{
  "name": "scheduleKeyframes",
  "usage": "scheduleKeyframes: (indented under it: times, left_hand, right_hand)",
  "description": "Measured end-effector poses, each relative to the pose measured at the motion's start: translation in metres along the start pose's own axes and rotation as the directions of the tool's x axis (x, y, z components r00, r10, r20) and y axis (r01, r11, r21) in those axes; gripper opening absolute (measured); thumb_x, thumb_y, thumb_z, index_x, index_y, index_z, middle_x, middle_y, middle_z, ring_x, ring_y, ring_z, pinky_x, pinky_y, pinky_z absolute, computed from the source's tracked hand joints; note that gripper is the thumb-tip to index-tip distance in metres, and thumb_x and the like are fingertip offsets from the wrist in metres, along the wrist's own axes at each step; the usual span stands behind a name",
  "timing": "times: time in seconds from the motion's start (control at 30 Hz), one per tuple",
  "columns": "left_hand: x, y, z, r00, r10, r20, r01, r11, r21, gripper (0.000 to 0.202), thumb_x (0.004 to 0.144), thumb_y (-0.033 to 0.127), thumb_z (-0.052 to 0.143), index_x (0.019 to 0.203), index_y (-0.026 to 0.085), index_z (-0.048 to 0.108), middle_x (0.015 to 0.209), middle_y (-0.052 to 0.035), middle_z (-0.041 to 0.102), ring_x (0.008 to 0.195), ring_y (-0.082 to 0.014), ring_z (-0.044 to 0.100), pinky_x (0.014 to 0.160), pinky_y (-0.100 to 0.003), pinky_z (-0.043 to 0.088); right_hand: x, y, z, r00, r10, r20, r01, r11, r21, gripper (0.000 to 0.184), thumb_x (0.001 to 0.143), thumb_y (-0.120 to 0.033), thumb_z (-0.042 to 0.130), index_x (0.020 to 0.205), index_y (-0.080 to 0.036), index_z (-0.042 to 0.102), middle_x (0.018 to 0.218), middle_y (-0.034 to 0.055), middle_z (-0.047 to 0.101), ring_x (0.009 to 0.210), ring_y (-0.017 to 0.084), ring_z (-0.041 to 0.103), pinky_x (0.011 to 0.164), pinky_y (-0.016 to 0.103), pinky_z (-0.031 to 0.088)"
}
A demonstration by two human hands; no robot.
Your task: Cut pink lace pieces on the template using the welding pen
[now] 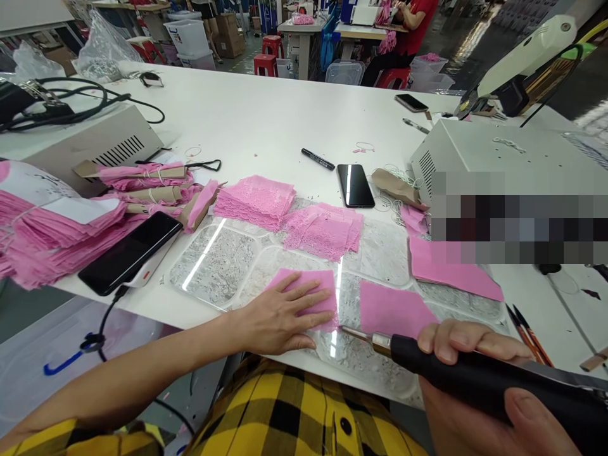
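My left hand [285, 313] lies flat with fingers spread on a pink fabric piece [316, 285], pressing it against a clear patterned mat [213, 263]. In my right hand [479, 373] is a thick black handheld tool [446, 364] with a slim metal tip. The tip points left and is close to the right edge of the fabric under my left hand; whether it touches cannot be made out. Just above the tool lies another pink piece [394, 310]. Beyond my left hand are a neat pink lace stack [256, 202] and a looser lace pile [325, 231].
Bundled pink pieces [57, 231] and a phone [130, 253] lie at left. Grey boxes stand at left [109, 145] and right [503, 152]. A second phone [356, 185], a marker [318, 159] and a pink stack [451, 272] are nearby. A person in red [418, 28] sits beyond.
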State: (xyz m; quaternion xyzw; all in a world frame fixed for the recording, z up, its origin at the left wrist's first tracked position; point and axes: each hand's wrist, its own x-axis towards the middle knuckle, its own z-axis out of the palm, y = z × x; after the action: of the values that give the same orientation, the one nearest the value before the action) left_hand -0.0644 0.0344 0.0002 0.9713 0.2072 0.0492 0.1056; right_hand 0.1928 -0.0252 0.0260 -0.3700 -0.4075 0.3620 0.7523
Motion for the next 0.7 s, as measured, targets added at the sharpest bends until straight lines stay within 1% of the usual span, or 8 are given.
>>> scheduleKeyframes:
  times: [0.13,0.27,0.53,0.63,0.7]
  left_hand:
    - [-0.001,0.000,0.002,1.000,-0.001,-0.007,0.001,1.000,0.008,0.054,0.099,0.051,0.039,0.143,0.021,0.043,0.155,-0.0129,0.032,0.144,-0.0327,0.027,0.118,-0.054,0.016]
    - [-0.002,0.001,0.004,1.000,-0.009,-0.012,0.009,1.000,0.020,0.053,0.098,0.052,0.041,0.143,0.022,0.044,0.155,-0.0112,0.033,0.145,-0.0312,0.026,0.119,-0.052,0.014]
    - [0.000,0.003,0.006,1.000,-0.005,-0.006,0.005,1.000,0.022,0.053,0.099,0.052,0.040,0.143,0.022,0.043,0.155,-0.0105,0.033,0.145,-0.0301,0.025,0.119,-0.052,0.013]
    - [-0.002,0.002,0.001,1.000,-0.021,-0.008,0.020,1.000,-0.007,0.052,0.099,0.051,0.041,0.143,0.023,0.043,0.155,-0.0101,0.033,0.146,-0.0291,0.024,0.120,-0.052,0.011]
    - [-0.008,0.000,-0.006,0.999,-0.046,-0.017,0.046,0.998,-0.034,0.048,0.101,0.045,0.038,0.143,0.021,0.044,0.154,-0.0094,0.034,0.146,-0.0277,0.024,0.120,-0.051,0.011]
  right_hand:
    - [0.001,0.001,0.002,1.000,-0.005,0.005,0.005,1.000,-0.014,0.023,0.064,-0.033,0.053,0.080,-0.020,0.062,0.067,0.0009,0.051,0.055,0.014,0.046,0.049,0.034,0.044]
    - [0.001,0.001,0.003,1.000,-0.017,0.023,0.017,1.000,-0.001,0.022,0.066,-0.033,0.054,0.081,-0.019,0.062,0.069,0.0011,0.052,0.055,0.014,0.048,0.050,0.033,0.044]
    - [0.003,-0.002,0.003,0.999,0.001,0.051,-0.001,1.000,-0.011,0.014,0.070,-0.032,0.057,0.077,-0.020,0.060,0.065,-0.0003,0.053,0.054,0.013,0.049,0.051,0.032,0.046]
    - [0.004,-0.003,0.006,0.999,-0.007,0.051,0.007,1.000,-0.017,0.014,0.068,-0.032,0.058,0.075,-0.020,0.060,0.063,-0.0008,0.052,0.052,0.013,0.048,0.049,0.032,0.044]
    - [0.002,-0.004,0.005,0.999,-0.006,0.033,0.007,1.000,-0.024,0.015,0.067,-0.033,0.058,0.075,-0.020,0.060,0.063,-0.0010,0.052,0.053,0.013,0.047,0.050,0.033,0.044]
